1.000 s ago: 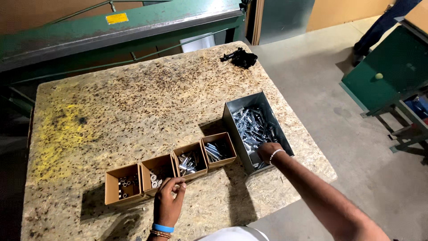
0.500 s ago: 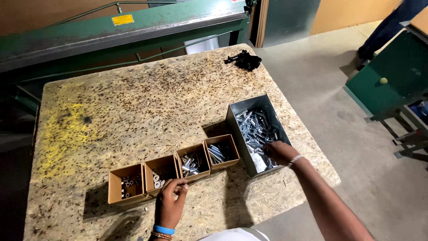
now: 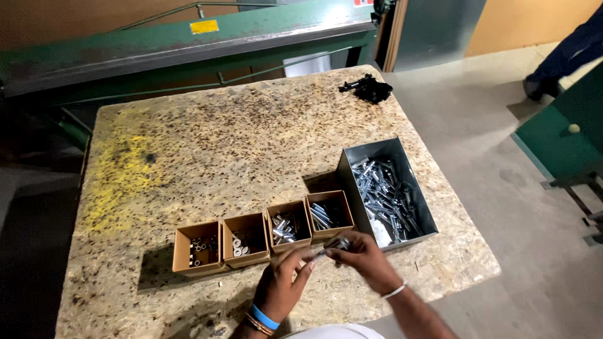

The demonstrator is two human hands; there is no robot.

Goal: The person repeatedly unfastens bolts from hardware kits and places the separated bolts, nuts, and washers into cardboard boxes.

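At the near edge of the chipboard surface (image 3: 251, 144), the left hand (image 3: 282, 289) and the right hand (image 3: 364, 260) meet, fingers of both pinching a small metal bolt (image 3: 331, 246) between them. Just beyond stand four small cardboard boxes (image 3: 267, 235) in a row, holding nuts, washers and bolts. To their right sits a grey metal bin (image 3: 386, 191) full of loose bolts. At the far corner lies a black tool (image 3: 367, 88); behind it, a green machine (image 3: 188, 41).
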